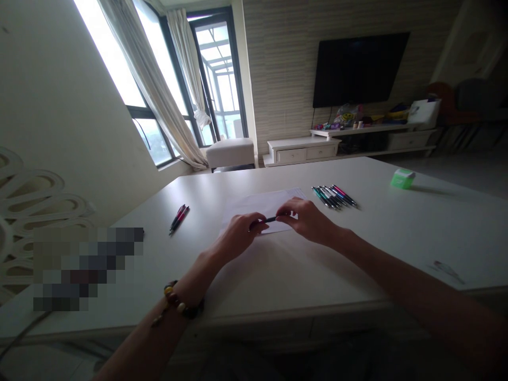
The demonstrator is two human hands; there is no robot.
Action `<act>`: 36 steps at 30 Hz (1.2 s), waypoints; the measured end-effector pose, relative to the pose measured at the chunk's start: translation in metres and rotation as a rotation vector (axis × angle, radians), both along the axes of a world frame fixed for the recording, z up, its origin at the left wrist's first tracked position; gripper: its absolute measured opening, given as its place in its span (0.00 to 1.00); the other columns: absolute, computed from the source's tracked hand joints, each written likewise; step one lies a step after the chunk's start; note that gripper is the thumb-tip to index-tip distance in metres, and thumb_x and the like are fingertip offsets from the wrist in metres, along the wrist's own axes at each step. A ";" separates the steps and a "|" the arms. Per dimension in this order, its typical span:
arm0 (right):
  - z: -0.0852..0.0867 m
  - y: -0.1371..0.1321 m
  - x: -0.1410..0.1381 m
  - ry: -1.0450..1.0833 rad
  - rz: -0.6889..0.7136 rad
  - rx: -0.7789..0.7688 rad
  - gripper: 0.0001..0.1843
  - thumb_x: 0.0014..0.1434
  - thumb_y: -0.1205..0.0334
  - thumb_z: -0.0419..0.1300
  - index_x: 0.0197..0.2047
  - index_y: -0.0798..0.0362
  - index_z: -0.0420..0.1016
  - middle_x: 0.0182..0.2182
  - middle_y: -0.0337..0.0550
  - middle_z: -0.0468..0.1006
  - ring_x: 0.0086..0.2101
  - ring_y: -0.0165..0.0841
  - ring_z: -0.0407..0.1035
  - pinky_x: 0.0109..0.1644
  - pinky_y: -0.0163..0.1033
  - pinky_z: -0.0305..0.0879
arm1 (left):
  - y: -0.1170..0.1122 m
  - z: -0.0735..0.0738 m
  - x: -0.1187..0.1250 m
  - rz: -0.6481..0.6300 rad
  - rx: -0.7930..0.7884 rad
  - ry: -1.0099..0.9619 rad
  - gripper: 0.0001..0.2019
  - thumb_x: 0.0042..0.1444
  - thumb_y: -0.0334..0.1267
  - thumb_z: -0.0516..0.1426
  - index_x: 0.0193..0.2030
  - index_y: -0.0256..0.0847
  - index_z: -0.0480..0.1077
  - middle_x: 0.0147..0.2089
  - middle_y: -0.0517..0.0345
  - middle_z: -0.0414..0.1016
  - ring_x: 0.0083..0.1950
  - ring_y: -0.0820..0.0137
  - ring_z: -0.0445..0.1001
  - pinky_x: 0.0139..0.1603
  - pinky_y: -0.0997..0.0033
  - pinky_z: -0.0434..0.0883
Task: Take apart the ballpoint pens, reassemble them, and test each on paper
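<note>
Over a sheet of white paper (254, 203), a dark pen (271, 219) lies roughly level between my two hands. My left hand (245, 228) pinches its left end, and my right hand (304, 216) pinches the right end. The fingers cover both ends, so only the middle of the pen shows. Right of the paper lies a row of several pens (334, 197) in green, black, white, blue and pink. A few red and dark pens (179, 219) lie together on the left.
All this is on a white table (381, 238). A green and white box (403, 179) stands at its far right. A pixelated patch (87, 272) hides something at the left. Beyond are a white stool (230, 152) and a low TV cabinet (304, 151).
</note>
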State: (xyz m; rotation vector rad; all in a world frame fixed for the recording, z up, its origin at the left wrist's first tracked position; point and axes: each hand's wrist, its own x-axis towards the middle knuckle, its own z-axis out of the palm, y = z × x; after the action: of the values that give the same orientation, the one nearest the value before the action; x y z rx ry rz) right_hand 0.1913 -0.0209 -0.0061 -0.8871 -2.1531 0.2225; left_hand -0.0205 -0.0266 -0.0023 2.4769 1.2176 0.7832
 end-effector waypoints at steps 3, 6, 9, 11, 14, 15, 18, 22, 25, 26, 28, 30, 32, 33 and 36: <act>0.000 0.000 0.001 0.015 -0.004 -0.007 0.05 0.56 0.63 0.61 0.36 0.52 0.77 0.33 0.44 0.78 0.34 0.35 0.69 0.39 0.40 0.64 | -0.001 0.001 0.001 0.008 0.031 0.007 0.12 0.59 0.43 0.52 0.40 0.40 0.74 0.32 0.57 0.78 0.29 0.72 0.71 0.33 0.75 0.66; 0.000 -0.001 0.000 0.014 0.022 -0.014 0.04 0.55 0.64 0.61 0.35 0.52 0.78 0.31 0.44 0.78 0.34 0.34 0.68 0.39 0.39 0.64 | -0.001 0.001 0.000 0.030 0.070 0.022 0.12 0.59 0.42 0.52 0.38 0.40 0.74 0.31 0.58 0.77 0.28 0.74 0.69 0.32 0.76 0.64; -0.001 -0.002 -0.002 0.042 0.017 0.000 0.04 0.55 0.64 0.62 0.34 0.53 0.77 0.30 0.43 0.77 0.33 0.33 0.68 0.38 0.39 0.64 | 0.000 0.000 0.000 0.035 0.092 0.028 0.11 0.58 0.42 0.53 0.37 0.40 0.75 0.29 0.59 0.76 0.27 0.75 0.67 0.31 0.76 0.63; -0.001 -0.002 -0.003 0.085 -0.007 0.004 0.04 0.53 0.63 0.63 0.34 0.53 0.77 0.30 0.43 0.77 0.31 0.32 0.68 0.36 0.38 0.64 | 0.000 0.000 0.001 0.021 0.095 0.026 0.11 0.58 0.41 0.53 0.37 0.39 0.75 0.29 0.58 0.76 0.27 0.75 0.67 0.30 0.76 0.63; -0.003 -0.002 -0.003 0.142 -0.014 -0.062 0.07 0.53 0.61 0.63 0.35 0.54 0.77 0.30 0.44 0.78 0.29 0.31 0.68 0.34 0.36 0.65 | -0.001 0.001 0.001 -0.003 0.103 0.022 0.11 0.59 0.41 0.53 0.38 0.39 0.75 0.31 0.57 0.77 0.27 0.75 0.68 0.31 0.76 0.63; -0.004 -0.002 -0.004 0.159 -0.005 -0.103 0.08 0.54 0.59 0.63 0.35 0.54 0.77 0.30 0.44 0.78 0.28 0.30 0.69 0.33 0.36 0.65 | -0.001 0.001 0.001 -0.007 0.108 0.021 0.11 0.59 0.41 0.53 0.38 0.39 0.75 0.31 0.57 0.77 0.27 0.75 0.69 0.31 0.76 0.63; -0.007 0.000 -0.005 0.202 0.026 -0.243 0.12 0.56 0.55 0.59 0.37 0.55 0.76 0.27 0.43 0.78 0.25 0.30 0.68 0.29 0.35 0.63 | -0.002 0.001 0.001 -0.013 0.121 0.019 0.10 0.58 0.40 0.54 0.38 0.39 0.75 0.32 0.57 0.77 0.28 0.75 0.69 0.31 0.77 0.64; -0.010 0.002 -0.006 0.247 0.048 -0.383 0.17 0.58 0.51 0.56 0.37 0.57 0.74 0.21 0.41 0.75 0.20 0.27 0.64 0.23 0.33 0.58 | -0.002 0.000 0.002 -0.022 0.139 0.020 0.09 0.58 0.39 0.54 0.37 0.39 0.74 0.32 0.58 0.77 0.28 0.75 0.70 0.31 0.77 0.64; -0.006 0.002 -0.006 0.280 0.087 -0.429 0.18 0.57 0.50 0.57 0.38 0.57 0.74 0.23 0.43 0.75 0.23 0.29 0.67 0.26 0.34 0.62 | -0.001 0.001 0.002 -0.003 0.170 0.004 0.10 0.58 0.40 0.53 0.37 0.38 0.74 0.31 0.58 0.76 0.28 0.75 0.69 0.30 0.77 0.63; -0.004 0.002 -0.005 0.290 0.100 -0.434 0.18 0.56 0.50 0.58 0.39 0.58 0.73 0.25 0.44 0.76 0.25 0.30 0.68 0.28 0.35 0.63 | 0.000 0.001 0.002 0.013 0.180 -0.006 0.11 0.59 0.40 0.53 0.37 0.38 0.74 0.30 0.58 0.76 0.27 0.75 0.68 0.30 0.77 0.63; -0.002 0.002 -0.005 0.304 0.115 -0.431 0.19 0.54 0.50 0.60 0.40 0.58 0.73 0.28 0.45 0.76 0.27 0.30 0.68 0.30 0.35 0.65 | 0.000 0.003 0.001 0.046 0.195 -0.028 0.11 0.59 0.41 0.53 0.37 0.38 0.73 0.29 0.59 0.76 0.26 0.76 0.67 0.29 0.77 0.63; -0.002 0.002 -0.003 0.311 0.109 -0.414 0.19 0.54 0.49 0.60 0.38 0.58 0.74 0.27 0.45 0.76 0.26 0.30 0.68 0.30 0.35 0.64 | 0.001 0.003 0.001 0.052 0.189 -0.034 0.11 0.59 0.41 0.53 0.37 0.37 0.73 0.28 0.59 0.75 0.26 0.76 0.67 0.29 0.77 0.63; -0.004 0.003 -0.002 0.291 0.098 -0.414 0.19 0.55 0.47 0.58 0.33 0.57 0.74 0.23 0.43 0.74 0.24 0.29 0.66 0.28 0.35 0.62 | 0.000 0.003 0.001 0.031 0.174 -0.028 0.10 0.58 0.40 0.54 0.37 0.38 0.73 0.29 0.59 0.75 0.26 0.76 0.67 0.30 0.77 0.63; -0.005 0.004 -0.001 0.271 0.099 -0.428 0.21 0.56 0.45 0.56 0.30 0.57 0.74 0.21 0.42 0.73 0.22 0.28 0.65 0.26 0.34 0.61 | 0.000 0.003 0.002 0.017 0.167 -0.023 0.10 0.58 0.40 0.54 0.37 0.38 0.74 0.29 0.59 0.76 0.26 0.76 0.67 0.30 0.77 0.63; -0.008 0.005 0.000 0.210 0.116 -0.488 0.27 0.59 0.42 0.50 0.24 0.57 0.71 0.15 0.39 0.69 0.17 0.26 0.61 0.24 0.33 0.57 | -0.001 0.002 0.002 0.001 0.162 -0.015 0.10 0.58 0.40 0.54 0.37 0.39 0.74 0.30 0.59 0.76 0.27 0.76 0.67 0.31 0.77 0.63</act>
State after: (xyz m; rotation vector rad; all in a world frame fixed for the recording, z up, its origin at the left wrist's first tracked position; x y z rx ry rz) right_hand 0.1912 -0.0160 -0.0145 -0.9541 -1.9829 0.8887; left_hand -0.0186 -0.0275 0.0001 2.5923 1.1936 0.9333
